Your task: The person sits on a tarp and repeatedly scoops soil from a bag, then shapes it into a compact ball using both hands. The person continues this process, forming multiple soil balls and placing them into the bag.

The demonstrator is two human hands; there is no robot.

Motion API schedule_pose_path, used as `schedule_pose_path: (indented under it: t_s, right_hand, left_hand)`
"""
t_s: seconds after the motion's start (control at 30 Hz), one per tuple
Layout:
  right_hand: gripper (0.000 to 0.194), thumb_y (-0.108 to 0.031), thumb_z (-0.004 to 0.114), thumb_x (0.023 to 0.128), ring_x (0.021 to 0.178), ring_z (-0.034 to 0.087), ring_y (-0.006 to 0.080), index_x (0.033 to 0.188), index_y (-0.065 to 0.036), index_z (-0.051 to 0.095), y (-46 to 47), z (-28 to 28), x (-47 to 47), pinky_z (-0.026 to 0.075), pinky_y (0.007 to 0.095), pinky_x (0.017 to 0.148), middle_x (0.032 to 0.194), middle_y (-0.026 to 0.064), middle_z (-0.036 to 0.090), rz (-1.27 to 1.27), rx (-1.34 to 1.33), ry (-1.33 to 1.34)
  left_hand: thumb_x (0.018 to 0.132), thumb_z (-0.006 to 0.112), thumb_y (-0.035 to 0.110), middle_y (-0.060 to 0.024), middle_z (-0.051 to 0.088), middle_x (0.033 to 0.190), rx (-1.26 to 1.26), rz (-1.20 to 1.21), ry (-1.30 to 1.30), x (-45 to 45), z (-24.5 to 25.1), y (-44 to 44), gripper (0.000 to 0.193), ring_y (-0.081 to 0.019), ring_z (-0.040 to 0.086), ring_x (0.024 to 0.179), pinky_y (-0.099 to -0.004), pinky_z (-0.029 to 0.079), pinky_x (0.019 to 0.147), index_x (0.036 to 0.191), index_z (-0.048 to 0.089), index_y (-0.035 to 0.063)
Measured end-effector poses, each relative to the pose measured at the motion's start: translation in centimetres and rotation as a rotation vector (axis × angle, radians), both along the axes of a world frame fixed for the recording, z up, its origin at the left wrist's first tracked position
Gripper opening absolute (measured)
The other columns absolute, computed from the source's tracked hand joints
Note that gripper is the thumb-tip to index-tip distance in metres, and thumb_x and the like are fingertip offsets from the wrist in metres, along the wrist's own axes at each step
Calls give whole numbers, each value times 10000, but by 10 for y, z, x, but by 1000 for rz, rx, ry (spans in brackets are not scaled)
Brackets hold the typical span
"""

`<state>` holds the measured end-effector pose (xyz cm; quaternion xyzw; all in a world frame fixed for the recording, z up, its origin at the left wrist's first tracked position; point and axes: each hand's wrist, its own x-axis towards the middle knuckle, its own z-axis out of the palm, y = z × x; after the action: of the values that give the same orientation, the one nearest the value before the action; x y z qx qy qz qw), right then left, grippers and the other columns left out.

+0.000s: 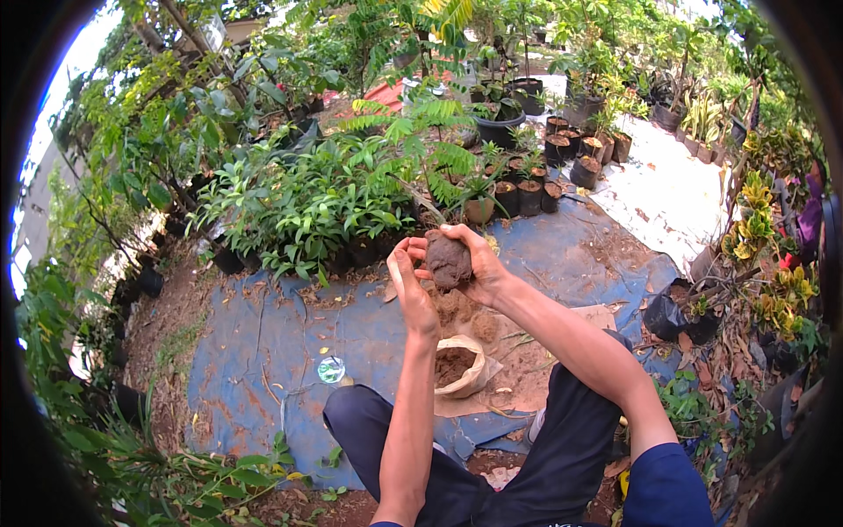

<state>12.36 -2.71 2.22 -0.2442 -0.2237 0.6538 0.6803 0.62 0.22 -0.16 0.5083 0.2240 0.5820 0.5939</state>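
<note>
A ball of dark, damp soil [449, 260] with a plant stem rising from its top is held up in front of me. My right hand [484, 267] grips it from the right side. My left hand [411, 283] is cupped at its left, the fingers reaching to the ball; whether they press on it is hard to tell. Below the hands, an open pale sack [490, 372] with brown soil or fibre inside stands on a flat brown sheet [527, 388]. Clumps of brown fibre [485, 326] lie just behind the sack.
A blue tarp [263, 349] covers the ground. On it, by my left knee, is a clear round plastic item [331, 370]. Leafy seedlings [303, 204] in black bags stand beyond, with small black pots of soil [529, 197] to their right. A white sheet [665, 184] lies at the right.
</note>
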Motion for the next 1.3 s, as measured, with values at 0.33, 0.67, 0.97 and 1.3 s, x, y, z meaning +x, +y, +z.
schedule_pose_path:
  t_s: [0.33, 0.67, 0.97, 1.3]
  right_hand:
    - [535, -419, 635, 933, 948, 688, 217, 1240, 18, 594, 2, 0, 6, 600, 399, 860, 1015, 115, 685, 37, -55, -5]
    - [315, -294, 645, 890, 826, 680, 199, 1070, -38, 605, 3, 4, -1, 605, 380, 776, 946, 91, 689, 33, -181, 85]
    - [214, -251, 613, 890, 742, 664, 176, 964, -51, 635, 10, -7, 3, 571, 314, 698, 796, 55, 661, 54, -79, -117]
    - [485, -404, 612, 935, 973, 665, 191, 1233, -21, 617, 4, 1, 2, 572, 360, 820, 1068, 91, 671, 14, -53, -14]
  left_hand:
    - [1034, 436, 550, -82, 584, 1163, -201, -50, -150, -1, 0, 0, 573, -138, 520, 1086, -291, 375, 961, 1241, 529, 25]
    - [1004, 521, 515, -40, 606, 1100, -341, -94, -221, -5, -2, 3, 506, -106, 537, 996, -287, 384, 911, 1176, 568, 41]
    - [998, 518, 526, -76, 621, 1181, -363, -134, -221, -3, -4, 2, 525, -134, 526, 1046, -310, 361, 949, 1206, 536, 44]
    - [963, 516, 605, -127, 606, 1202, -419, -85, -213, -13, -9, 13, 606, -204, 512, 1164, -392, 329, 1063, 1204, 523, 49]
